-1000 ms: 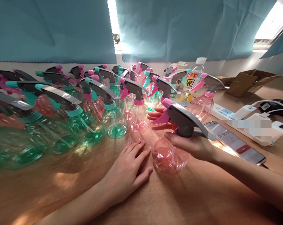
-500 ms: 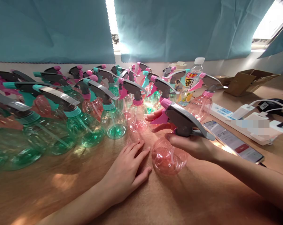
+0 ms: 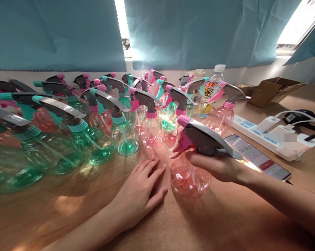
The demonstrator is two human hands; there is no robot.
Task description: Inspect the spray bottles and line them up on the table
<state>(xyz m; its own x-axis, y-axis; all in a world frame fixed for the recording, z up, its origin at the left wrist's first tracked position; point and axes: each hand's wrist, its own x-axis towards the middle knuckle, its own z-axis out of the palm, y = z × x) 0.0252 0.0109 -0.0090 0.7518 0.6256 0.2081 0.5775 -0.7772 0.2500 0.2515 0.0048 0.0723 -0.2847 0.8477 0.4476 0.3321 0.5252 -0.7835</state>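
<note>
My right hand (image 3: 212,164) is wrapped round the neck of a pink spray bottle (image 3: 191,179), its fingers at the pink trigger under the grey spray head. The bottle is slightly tilted, low over the table. To its left my left hand (image 3: 140,188) lies flat on the brown table (image 3: 94,216), fingers apart, holding nothing. Just beyond stand a green spray bottle (image 3: 124,139) and another pink spray bottle (image 3: 151,134).
Several green and pink spray bottles crowd the left and back. At the right are a phone (image 3: 258,157), a white power strip (image 3: 267,137) with plugs, and a cardboard box (image 3: 274,92). A drink bottle (image 3: 208,94) stands behind.
The fingers of my right hand have drawn in round the neck and trigger of the pink spray bottle, which sits slightly lower and further right. My left hand has hardly moved.
</note>
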